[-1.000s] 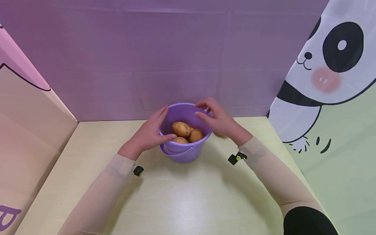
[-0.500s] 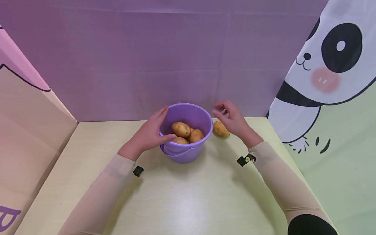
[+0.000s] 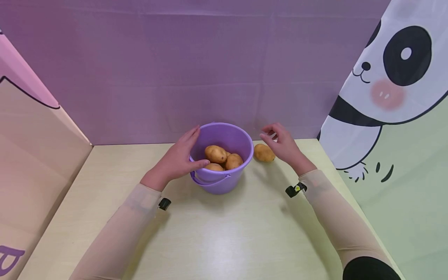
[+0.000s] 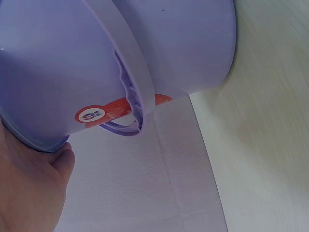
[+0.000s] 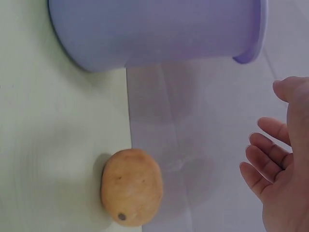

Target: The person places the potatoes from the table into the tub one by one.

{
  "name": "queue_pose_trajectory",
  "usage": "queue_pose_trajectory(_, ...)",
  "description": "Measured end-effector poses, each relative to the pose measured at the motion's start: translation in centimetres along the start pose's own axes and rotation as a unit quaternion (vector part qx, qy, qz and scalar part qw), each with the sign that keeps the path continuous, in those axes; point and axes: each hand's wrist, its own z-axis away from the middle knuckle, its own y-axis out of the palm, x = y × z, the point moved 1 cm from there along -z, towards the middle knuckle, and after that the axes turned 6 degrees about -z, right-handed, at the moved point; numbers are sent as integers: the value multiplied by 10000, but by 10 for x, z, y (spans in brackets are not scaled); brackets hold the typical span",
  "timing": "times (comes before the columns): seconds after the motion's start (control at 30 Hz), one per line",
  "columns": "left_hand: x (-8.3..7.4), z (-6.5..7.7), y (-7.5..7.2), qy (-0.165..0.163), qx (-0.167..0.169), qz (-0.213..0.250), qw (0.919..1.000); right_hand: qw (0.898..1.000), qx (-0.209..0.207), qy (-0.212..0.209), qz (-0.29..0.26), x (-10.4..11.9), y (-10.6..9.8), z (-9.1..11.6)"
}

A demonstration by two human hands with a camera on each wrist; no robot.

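Note:
A purple bucket [image 3: 219, 186] stands upright near the back of the table, with several potatoes [image 3: 216, 154] inside. My left hand [image 3: 176, 157] holds its left rim, the thumb lying over the near edge and the fingers along the outer side. In the left wrist view the hand [image 4: 34, 179] sits right at the rim. On the table just right of the bucket lies one more potato [image 3: 264, 153], also in the right wrist view, a brown potato [image 5: 132, 187] with a dark spot. Above and right of it is my right hand [image 3: 281, 144], fingers loosely bent, holding nothing.
The light wooden table [image 3: 217, 237] ends at a purple backdrop [image 3: 168, 77] close behind the bucket. Printed panels flank it, a panda panel [image 3: 402, 116] on the right. The bucket's handle [image 3: 213, 182] hangs down at the front.
My right hand has moved right from over the bucket's rim to above the loose potato, uncovering it. The left hand and bucket have kept their place.

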Motion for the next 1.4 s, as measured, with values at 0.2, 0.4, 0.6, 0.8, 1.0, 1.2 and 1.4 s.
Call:
queue_pose_trajectory(0.2,1,-1,1,6,-10,11,10000,9997,25,118,225,-18,1,2)
queue_pose_trajectory(0.4,1,0,0,-18,8,25,10000,9993,130,243,263,-39,7,6)
queue_pose_trajectory(0.6,0,0,0,-24,1,38,10000,9951,433,426,776,-60,15,10)
queue_pose_trajectory(0.8,1,-1,1,5,-29,29,10000,9923,601,520,947,-70,22,13)
queue_pose_trajectory(1.0,1,-1,0,23,-63,36,10000,9904,661,663,1015,-79,27,16)
queue_pose_trajectory(1.2,1,0,1,43,-74,71,9999,9897,687,787,983,-82,30,18)
queue_pose_trajectory(1.4,2,0,1,26,-96,89,9999,9889,725,899,930,-81,33,20)
